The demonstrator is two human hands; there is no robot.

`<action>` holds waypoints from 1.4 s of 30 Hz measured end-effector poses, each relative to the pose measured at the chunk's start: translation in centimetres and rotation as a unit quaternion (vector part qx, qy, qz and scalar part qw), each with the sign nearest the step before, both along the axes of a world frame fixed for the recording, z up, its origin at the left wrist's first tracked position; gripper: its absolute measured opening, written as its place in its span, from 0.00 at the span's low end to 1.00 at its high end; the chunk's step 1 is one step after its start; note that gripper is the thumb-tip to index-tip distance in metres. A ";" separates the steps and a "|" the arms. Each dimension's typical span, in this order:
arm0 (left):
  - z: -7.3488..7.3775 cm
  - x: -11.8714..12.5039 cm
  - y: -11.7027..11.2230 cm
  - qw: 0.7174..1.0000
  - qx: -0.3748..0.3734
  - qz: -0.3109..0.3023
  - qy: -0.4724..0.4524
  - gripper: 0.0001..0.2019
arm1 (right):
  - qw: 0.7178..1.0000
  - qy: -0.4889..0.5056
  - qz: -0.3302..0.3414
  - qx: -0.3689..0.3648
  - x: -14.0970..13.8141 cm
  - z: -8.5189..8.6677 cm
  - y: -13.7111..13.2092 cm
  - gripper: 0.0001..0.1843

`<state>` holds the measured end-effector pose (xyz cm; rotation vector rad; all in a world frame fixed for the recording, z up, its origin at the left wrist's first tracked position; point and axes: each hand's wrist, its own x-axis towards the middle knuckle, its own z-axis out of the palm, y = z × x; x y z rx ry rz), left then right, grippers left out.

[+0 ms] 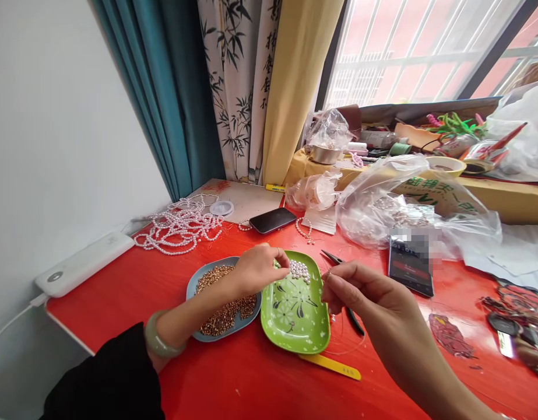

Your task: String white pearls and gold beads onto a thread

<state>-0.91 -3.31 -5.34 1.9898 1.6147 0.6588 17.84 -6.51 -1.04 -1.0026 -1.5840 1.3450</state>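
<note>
My left hand (256,268) hovers over the green tray (295,318), its fingers pinched together beside a small heap of white pearl beads (299,270); what it pinches is too small to name. A blue tray (197,279) full of gold beads (225,312) lies under my left wrist. My right hand (360,289) is closed in a pinch to the right of the green tray, holding a thin, nearly invisible thread that loops down onto the red table (251,373). Black pliers (354,321) lie beneath this hand.
Strings of pearls (181,224) pile up at the back left beside a white power bank (83,262). A black phone (272,220), a second phone (411,265), plastic bags (395,201) and a yellow stick (332,366) lie around. The cluttered windowsill is behind.
</note>
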 end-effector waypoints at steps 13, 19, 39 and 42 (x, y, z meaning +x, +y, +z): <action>2.6 0.5 -3.9 0.778 -0.138 -0.068 -0.610 0.05 | 0.998 -0.009 0.038 -0.054 -0.5 0.1 -2.1 0.10; 2.5 0.7 -4.2 0.766 -0.147 -0.057 -0.623 0.04 | 0.998 -0.024 0.045 -0.039 -0.6 0.3 -2.2 0.10; 2.3 0.6 -4.2 0.787 -0.125 -0.062 -0.601 0.03 | 0.997 -0.056 0.041 -0.016 -0.4 -0.1 -2.1 0.10; 2.3 0.8 -4.3 0.801 -0.128 -0.055 -0.582 0.03 | 0.997 -0.056 0.043 -0.014 -0.5 -0.3 -1.9 0.10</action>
